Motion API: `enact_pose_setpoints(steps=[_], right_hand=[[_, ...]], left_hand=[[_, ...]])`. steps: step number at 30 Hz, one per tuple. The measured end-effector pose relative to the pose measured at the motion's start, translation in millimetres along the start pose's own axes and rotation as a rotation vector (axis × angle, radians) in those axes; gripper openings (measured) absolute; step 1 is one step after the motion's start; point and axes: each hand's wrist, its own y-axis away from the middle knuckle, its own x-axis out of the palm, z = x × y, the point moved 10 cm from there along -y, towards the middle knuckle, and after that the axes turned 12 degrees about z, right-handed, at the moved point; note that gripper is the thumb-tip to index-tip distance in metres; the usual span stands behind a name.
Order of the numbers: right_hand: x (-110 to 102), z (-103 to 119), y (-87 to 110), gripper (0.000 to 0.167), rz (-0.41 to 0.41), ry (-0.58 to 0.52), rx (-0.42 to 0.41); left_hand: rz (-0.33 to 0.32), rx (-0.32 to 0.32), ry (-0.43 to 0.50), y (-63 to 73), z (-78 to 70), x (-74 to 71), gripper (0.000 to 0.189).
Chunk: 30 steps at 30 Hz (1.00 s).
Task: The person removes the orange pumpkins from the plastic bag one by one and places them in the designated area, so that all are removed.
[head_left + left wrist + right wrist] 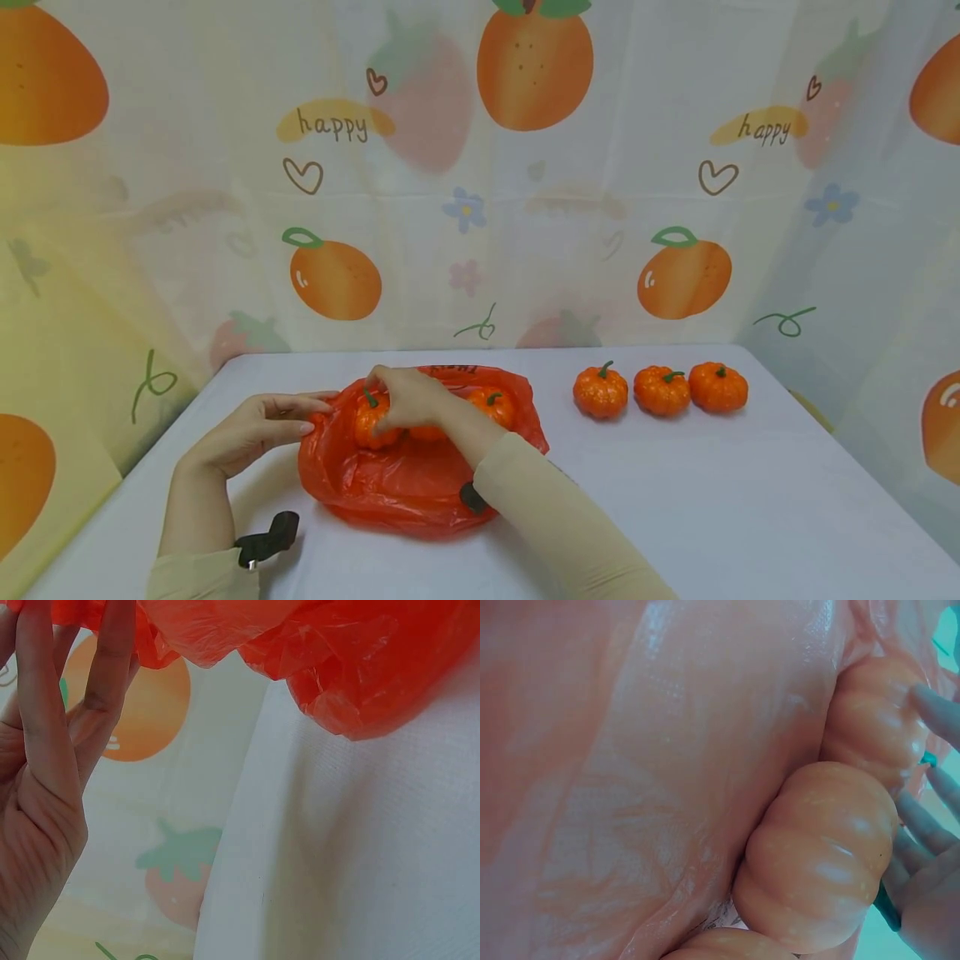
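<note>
An orange toy pumpkin [369,423] with a green stem sits in the left part of a red plastic bag [408,512]. My right hand [411,400] reaches into the bag and grips that pumpkin, thumb and fingers on either side, as the right wrist view shows. Beside it in the bag are a middle pumpkin [817,855], partly hidden by the hand, and a right-hand pumpkin [497,405]. At the bag's left rim, my left hand [251,429] holds the plastic between thumb and fingers; its fingertips are partly covered by red film in the left wrist view.
Three more pumpkins stand in a row at the back right: one on the left [601,392], one in the middle [662,391] and one on the right [718,387]. Everything rests on a white-covered table [697,508]. Behind it hangs a fruit-patterned curtain [510,275].
</note>
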Motion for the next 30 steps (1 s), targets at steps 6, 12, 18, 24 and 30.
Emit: enact_pose_setpoints(steps=[6, 12, 18, 24, 30], right_hand=[[4.7, -0.8, -0.5, 0.071, 0.013, 0.051, 0.032], [8.4, -1.3, -2.1, 0.075, 0.035, 0.076, 0.046], [9.2, -0.7, -1.9, 0.075, 0.039, 0.077, 0.03], [6.1, 1.7, -1.3, 0.073, 0.03, 0.052, -0.017], [1.2, 7.5, 0.7, 0.074, 0.038, 0.058, -0.066]], left_hand=[[0.003, 0.005, 0.005, 0.2, -0.4, 1.1, 0.032], [0.0, 0.009, 0.002, -0.2, -1.0, 1.2, 0.032], [-0.008, 0.01, 0.008, -0.8, -2.0, 1.4, 0.032], [-0.019, 0.016, 0.003, -0.5, -3.7, 0.5, 0.031], [-0.032, 0.027, -0.015, 1.0, -5.6, -1.7, 0.031]])
